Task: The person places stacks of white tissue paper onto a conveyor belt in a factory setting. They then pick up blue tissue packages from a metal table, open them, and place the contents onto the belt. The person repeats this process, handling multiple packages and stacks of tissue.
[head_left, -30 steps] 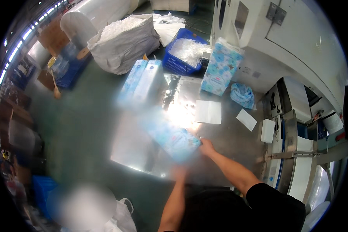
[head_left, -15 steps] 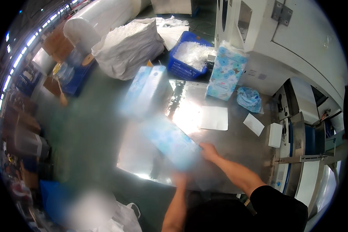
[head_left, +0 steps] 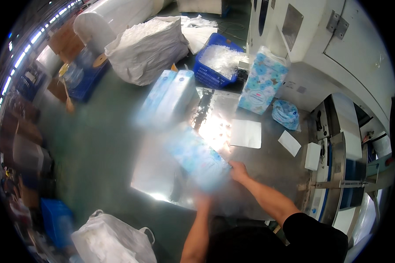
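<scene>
A long blue-and-white wrapped pack (head_left: 196, 157) lies across the shiny steel table (head_left: 267, 175), blurred by motion. My right hand (head_left: 238, 170) grips its near right end. My left hand (head_left: 202, 200) is under its near end, mostly hidden and blurred. Two more long packs (head_left: 169, 94) lie side by side at the table's far left edge. A taller flowered blue pack (head_left: 263, 79) stands upright at the far side.
A white sheet (head_left: 246, 133), a small white slip (head_left: 289, 143) and a crumpled blue wrapper (head_left: 286, 115) lie on the table. A blue crate (head_left: 216, 65), a big white sack (head_left: 148, 48) and a white machine (head_left: 329, 39) stand behind. A white bag (head_left: 112, 239) sits on the green floor.
The pack in my hands has swung toward the left and away from me, and now lies longer across the table. Both arms have followed it.
</scene>
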Action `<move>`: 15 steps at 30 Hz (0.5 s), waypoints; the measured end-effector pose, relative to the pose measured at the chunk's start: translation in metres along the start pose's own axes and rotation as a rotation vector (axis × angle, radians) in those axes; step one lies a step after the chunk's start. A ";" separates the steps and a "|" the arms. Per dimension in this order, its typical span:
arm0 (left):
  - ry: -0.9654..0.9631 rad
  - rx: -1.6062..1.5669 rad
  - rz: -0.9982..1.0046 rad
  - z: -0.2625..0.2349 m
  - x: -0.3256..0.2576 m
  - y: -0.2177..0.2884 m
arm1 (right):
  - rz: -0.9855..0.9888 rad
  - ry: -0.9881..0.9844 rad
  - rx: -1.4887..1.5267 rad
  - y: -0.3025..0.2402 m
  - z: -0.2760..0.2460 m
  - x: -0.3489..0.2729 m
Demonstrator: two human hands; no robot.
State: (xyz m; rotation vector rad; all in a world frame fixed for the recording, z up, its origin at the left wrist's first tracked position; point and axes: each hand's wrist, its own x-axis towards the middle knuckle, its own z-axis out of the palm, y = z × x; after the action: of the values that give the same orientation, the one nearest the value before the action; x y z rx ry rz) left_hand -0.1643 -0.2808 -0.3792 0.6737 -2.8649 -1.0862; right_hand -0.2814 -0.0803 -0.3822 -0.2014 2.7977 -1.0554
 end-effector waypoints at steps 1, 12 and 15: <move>0.003 -0.014 -0.003 0.004 -0.002 -0.002 | 0.005 0.016 -0.026 0.000 0.001 -0.002; -0.084 0.029 -0.109 -0.002 -0.018 0.004 | 0.013 0.120 0.085 -0.013 -0.007 -0.016; 0.055 0.048 0.008 0.022 -0.014 -0.013 | -0.057 0.087 0.087 0.003 0.010 -0.005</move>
State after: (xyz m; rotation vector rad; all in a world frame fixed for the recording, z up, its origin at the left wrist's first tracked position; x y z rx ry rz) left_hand -0.1496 -0.2701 -0.4022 0.6823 -2.8532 -0.9846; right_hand -0.2748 -0.0837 -0.3915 -0.2311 2.8303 -1.2250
